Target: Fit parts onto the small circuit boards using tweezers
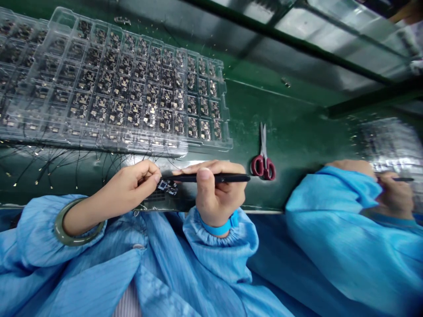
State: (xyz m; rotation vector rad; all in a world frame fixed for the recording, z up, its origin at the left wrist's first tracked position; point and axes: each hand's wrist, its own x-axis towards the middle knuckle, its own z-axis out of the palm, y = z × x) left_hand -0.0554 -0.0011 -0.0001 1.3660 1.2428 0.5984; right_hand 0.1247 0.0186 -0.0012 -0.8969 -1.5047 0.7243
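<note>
A small circuit board (167, 187) lies at the table's front edge, between my two hands. My left hand (142, 180) is closed in a pinch right by the board's left side; what its fingertips hold is hidden. My right hand (220, 189) grips black tweezers (228, 178), laid almost level and pointing left toward the board and my left fingertips. The tweezers' tips are too dark and small to make out. Thin black cables (77, 165) with tiny connector ends fan out over the table to the left of my left hand.
Stacked clear plastic trays (228, 143) hold rows of circuit boards behind my hands. Red-handled scissors (263, 158) lie on the green table (291, 132), right of my right hand. A co-worker's blue sleeve (333, 193) and hands are close on the right.
</note>
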